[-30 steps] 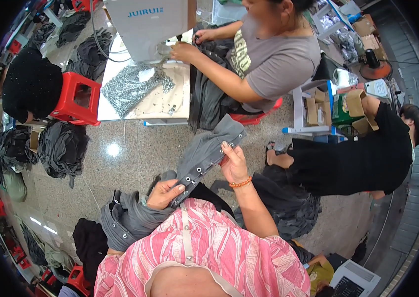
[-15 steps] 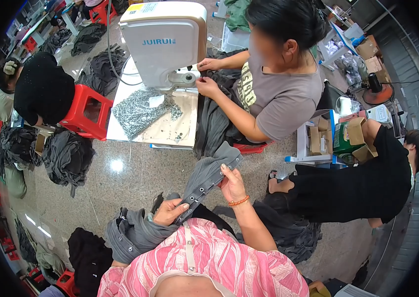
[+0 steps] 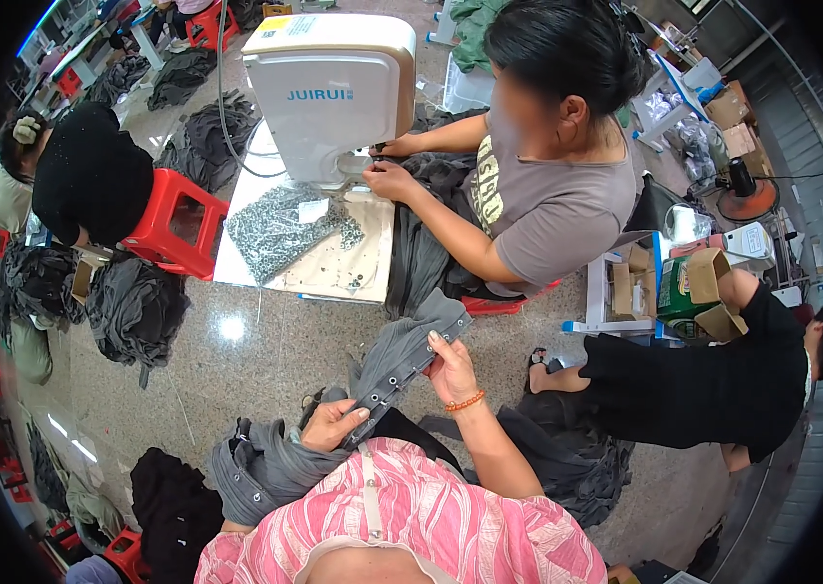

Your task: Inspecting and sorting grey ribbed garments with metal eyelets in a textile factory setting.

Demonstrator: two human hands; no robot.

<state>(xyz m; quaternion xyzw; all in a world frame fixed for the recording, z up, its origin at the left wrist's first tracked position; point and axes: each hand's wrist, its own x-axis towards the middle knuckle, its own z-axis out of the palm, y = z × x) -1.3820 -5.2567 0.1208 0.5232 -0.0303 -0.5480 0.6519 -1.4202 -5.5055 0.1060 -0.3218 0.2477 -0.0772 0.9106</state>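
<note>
A dark grey garment [image 3: 394, 352] with a row of metal rings or snaps along its edge is stretched between my two hands. My left hand [image 3: 332, 425] grips it at the lower end of the row, thumb on top. Farther up, at the right, my right hand [image 3: 449, 370] pinches the same edge between thumb and fingers; an orange bead bracelet is on that wrist. More of the grey cloth [image 3: 261, 467] is bunched over my left forearm, with further rings showing. My fingers beneath the cloth are hidden.
Ahead, a co-worker [image 3: 557, 185] holds dark cloth at a white machine [image 3: 329, 92]. Its table [image 3: 373, 282] bears a bag of small metal parts [image 3: 280, 229]. Red stools [image 3: 173, 224] and dark cloth piles [image 3: 134, 311] stand left. At right, another person [image 3: 703, 380] bends by a green box [image 3: 689, 287].
My hands stay on the garment and barely shift; its upper end has moved slightly left. The co-worker's hands have moved a little left, closer in at the machine.
</note>
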